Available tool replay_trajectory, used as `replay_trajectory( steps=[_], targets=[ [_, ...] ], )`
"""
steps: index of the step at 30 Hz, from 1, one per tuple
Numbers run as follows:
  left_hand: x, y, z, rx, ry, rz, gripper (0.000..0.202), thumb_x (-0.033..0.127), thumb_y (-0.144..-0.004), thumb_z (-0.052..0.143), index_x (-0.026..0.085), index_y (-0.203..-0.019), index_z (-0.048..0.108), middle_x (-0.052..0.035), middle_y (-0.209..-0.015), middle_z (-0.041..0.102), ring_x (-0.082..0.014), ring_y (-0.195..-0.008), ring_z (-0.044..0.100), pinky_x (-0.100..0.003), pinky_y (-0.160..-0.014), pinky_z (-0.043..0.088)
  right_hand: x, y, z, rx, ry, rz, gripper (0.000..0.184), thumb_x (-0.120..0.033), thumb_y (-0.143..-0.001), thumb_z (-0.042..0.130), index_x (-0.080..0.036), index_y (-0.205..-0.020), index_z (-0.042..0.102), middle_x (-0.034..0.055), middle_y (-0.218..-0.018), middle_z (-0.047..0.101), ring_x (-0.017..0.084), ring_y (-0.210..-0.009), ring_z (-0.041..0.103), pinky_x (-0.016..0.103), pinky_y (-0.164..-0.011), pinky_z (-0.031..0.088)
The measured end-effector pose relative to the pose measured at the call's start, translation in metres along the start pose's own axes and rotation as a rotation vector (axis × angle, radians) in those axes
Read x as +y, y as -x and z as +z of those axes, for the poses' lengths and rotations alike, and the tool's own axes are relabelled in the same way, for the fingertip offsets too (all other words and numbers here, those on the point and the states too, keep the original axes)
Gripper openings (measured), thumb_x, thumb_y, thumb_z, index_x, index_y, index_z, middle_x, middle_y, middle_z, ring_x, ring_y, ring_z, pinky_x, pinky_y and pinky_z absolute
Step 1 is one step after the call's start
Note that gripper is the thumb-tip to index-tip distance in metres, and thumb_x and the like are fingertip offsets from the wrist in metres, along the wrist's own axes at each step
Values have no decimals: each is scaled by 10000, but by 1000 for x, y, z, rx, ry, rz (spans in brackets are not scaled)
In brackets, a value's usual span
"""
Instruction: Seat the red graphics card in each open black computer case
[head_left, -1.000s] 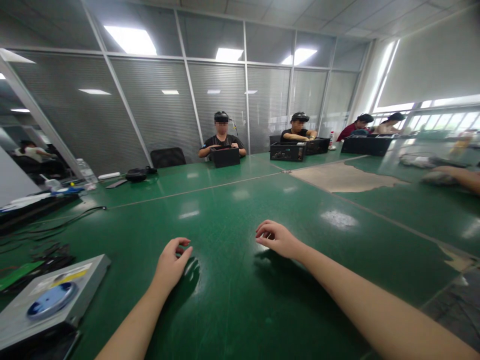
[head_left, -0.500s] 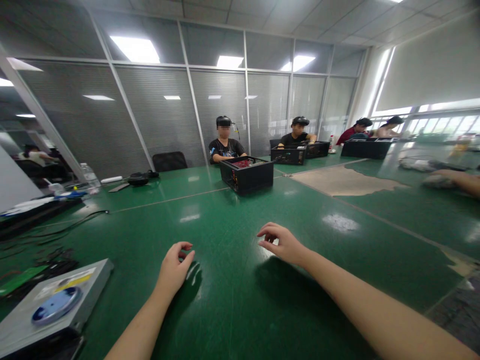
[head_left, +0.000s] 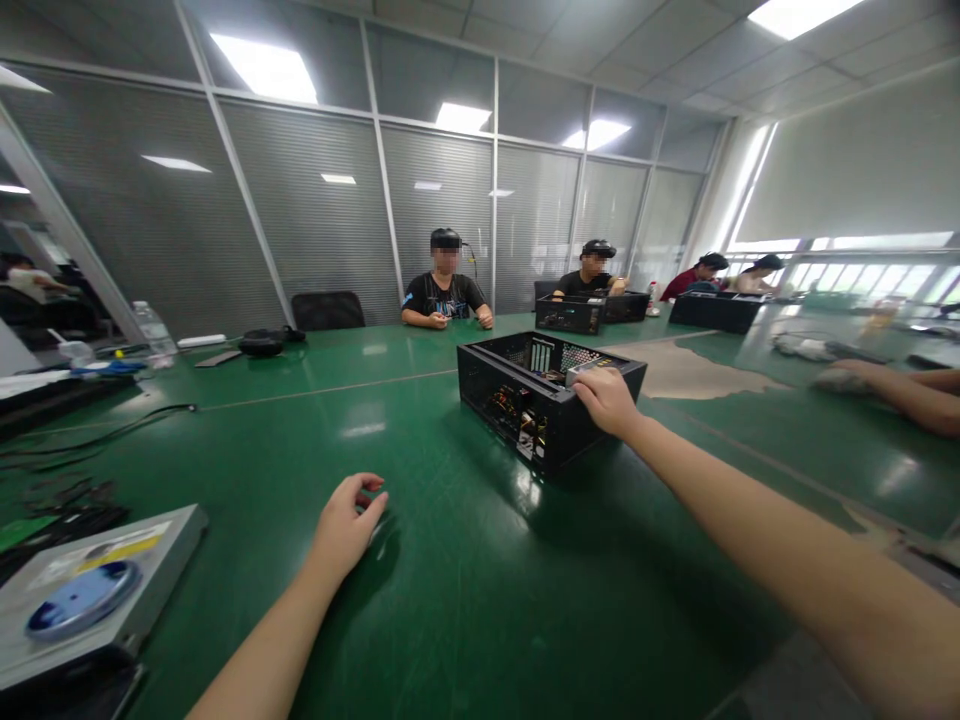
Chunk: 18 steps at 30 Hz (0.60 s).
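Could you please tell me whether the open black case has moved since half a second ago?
Yes: the black case has moved nearer and rightward, now hiding the left corner of the tan patch.

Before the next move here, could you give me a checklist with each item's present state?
1. Right hand on the black case: ok, it grips the upper edge.
2. Left hand on the black case: not ok, it is apart from it, with nothing held.
3. Case top open: ok, the interior shows.
4. Person opposite off the case: ok, both hands are apart from it.
5. Case base flat on the green table: cannot tell.
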<state>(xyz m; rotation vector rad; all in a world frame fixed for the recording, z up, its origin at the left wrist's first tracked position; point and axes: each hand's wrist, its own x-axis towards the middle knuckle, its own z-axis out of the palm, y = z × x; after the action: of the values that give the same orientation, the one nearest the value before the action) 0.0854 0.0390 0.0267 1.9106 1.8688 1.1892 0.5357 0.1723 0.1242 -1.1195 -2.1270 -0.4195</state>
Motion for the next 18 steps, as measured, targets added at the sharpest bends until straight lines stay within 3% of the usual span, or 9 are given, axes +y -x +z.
replay_trajectory(
  steps=[4,8,11,14,16,18],
  targets=[
    [-5,-4,-1,18,33,-47,327,437,-786,565,182,-986,613,-65,-964,653,-207,-802,617,-346,-738,503,-21,5,18,129,149,139,468,-364,-985,313,-172,-651,578,73,-687,627,194,-752,563,330,-784,314],
    [-9,-7,-2,35,103,-103,370,476,-773,576,178,-989,613,-64,-958,662,-213,-808,632,-340,-736,505,-66,17,-2,113,160,167,446,-388,-959,386,-180,-610,570,60,-646,621,186,-702,546,333,-760,300],
    [-9,-8,-3,61,140,-123,387,491,-758,587,178,-983,612,-59,-929,665,-213,-787,630,-336,-727,504,-116,39,-39,41,101,175,435,-419,-964,398,-191,-645,587,64,-673,628,203,-713,552,360,-781,309],
    [-8,-6,-2,88,126,-110,371,478,-752,593,181,-973,616,-53,-908,664,-211,-788,623,-330,-732,497,-168,74,-91,-154,-69,112,373,-456,-967,404,-219,-802,640,81,-782,665,235,-779,576,402,-818,341],
    [-7,-5,-2,92,111,-97,358,466,-757,589,184,-975,617,-51,-912,663,-209,-791,620,-323,-726,491,-189,100,-125,-298,-223,42,286,-479,-930,486,-262,-907,671,87,-851,685,249,-806,597,416,-822,382],
    [-7,-3,-2,92,97,-81,349,456,-763,584,184,-981,616,-51,-919,663,-208,-796,619,-322,-734,486,-195,117,-153,-344,-358,-19,253,-513,-860,592,-307,-966,693,87,-903,695,263,-847,621,413,-808,430]
  ],
)
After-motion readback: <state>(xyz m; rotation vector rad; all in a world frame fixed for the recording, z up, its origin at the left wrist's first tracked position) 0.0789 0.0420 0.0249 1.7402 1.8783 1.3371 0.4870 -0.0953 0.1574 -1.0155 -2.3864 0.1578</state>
